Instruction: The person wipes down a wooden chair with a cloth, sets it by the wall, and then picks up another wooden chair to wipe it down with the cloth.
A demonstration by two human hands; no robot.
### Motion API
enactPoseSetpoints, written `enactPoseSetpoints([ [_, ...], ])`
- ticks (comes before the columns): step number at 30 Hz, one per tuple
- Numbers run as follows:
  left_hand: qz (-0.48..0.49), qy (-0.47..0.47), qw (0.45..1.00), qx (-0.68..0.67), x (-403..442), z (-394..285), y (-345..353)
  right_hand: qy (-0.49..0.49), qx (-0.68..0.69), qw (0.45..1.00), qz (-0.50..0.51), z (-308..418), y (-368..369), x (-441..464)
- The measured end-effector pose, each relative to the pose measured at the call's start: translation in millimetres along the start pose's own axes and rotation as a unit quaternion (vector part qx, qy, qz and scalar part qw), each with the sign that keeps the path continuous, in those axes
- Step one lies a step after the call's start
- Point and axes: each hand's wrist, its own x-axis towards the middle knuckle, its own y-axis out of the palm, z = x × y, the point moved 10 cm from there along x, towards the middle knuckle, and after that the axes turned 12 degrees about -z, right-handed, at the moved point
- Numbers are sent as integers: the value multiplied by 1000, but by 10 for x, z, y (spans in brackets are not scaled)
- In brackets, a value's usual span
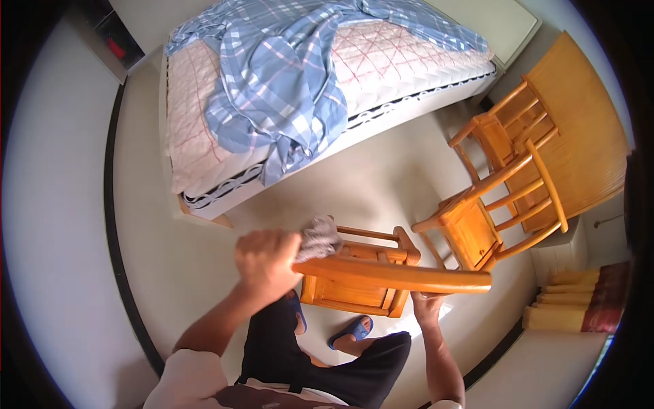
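A wooden chair [395, 274] stands right in front of me, its curved top rail nearest the camera. My left hand [267, 262] is closed round a crumpled grey-brown cloth [319, 238] at the left end of that rail. At the right, my right hand [427, 307] is under the rail's right part, its fingers bent against the chair and partly hidden by it. The chair's seat shows below the rail, close to my slippered feet.
Two more wooden chairs [470, 232] [496, 136] stand at the right, beside a large wooden board [579, 129]. A bed [381, 58] with a blue checked cover [272, 88] lies ahead. Yellow and red curtains [579, 300] hang at the lower right.
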Motion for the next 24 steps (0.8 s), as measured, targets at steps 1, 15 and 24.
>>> enactPoseSetpoints([
  [1,10,3,1000,16,-37,-80,27,-79,-71,994,-11,70,-102,-51],
  [15,47,-27,996,-68,-483,-890,151,-174,-160,971,38,2521,85,-562],
  [24,154,-13,983,-97,-681,-985,94,209,-79,932,287,1087,713,-432],
])
